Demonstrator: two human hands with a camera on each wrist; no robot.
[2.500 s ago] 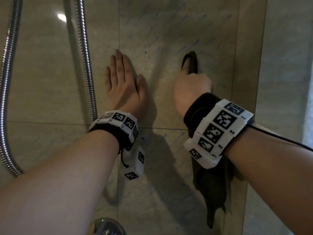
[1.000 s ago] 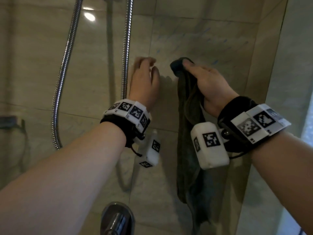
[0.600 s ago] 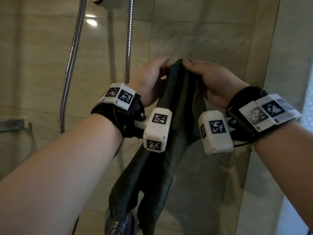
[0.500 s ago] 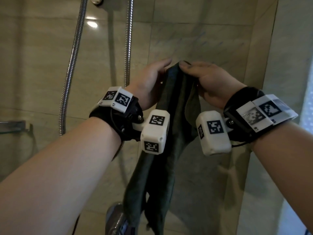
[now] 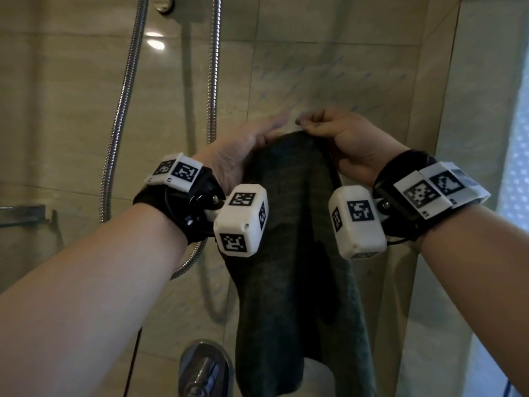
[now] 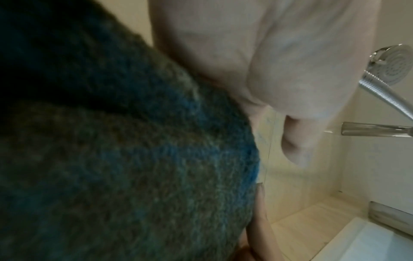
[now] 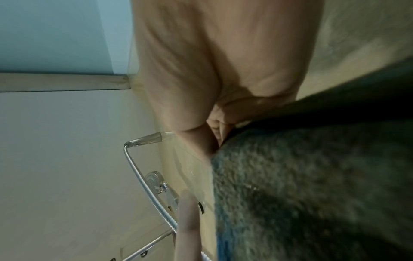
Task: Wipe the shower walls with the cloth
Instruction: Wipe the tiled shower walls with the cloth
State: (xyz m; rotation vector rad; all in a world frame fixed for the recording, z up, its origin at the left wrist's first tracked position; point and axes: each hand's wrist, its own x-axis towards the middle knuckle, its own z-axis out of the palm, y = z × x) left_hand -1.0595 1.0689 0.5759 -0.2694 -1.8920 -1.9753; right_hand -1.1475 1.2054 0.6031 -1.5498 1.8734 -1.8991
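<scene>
A dark green cloth (image 5: 292, 253) hangs in front of the beige tiled shower wall (image 5: 329, 67), which carries faint blue marks. My left hand (image 5: 272, 130) holds the left part of the cloth's top edge. My right hand (image 5: 309, 124) pinches the right part with curled fingers. The cloth is spread between the two hands, off the wall, and its lower end hangs down past the tap. In the left wrist view the cloth (image 6: 111, 159) fills the left side beside my palm. In the right wrist view the cloth (image 7: 312, 185) lies under my curled fingers (image 7: 218, 127).
Two runs of metal shower hose (image 5: 123, 110) hang on the wall to the left. A chrome tap handle (image 5: 203, 368) sticks out below the cloth. A glass shelf (image 5: 23, 210) is at far left, a frosted pane (image 5: 515, 153) at far right. The shower head (image 6: 393, 65) hangs higher up.
Both hands came off the wall. The left hand moved over and took the cloth's top edge beside the right hand, and the cloth now hangs wider between them.
</scene>
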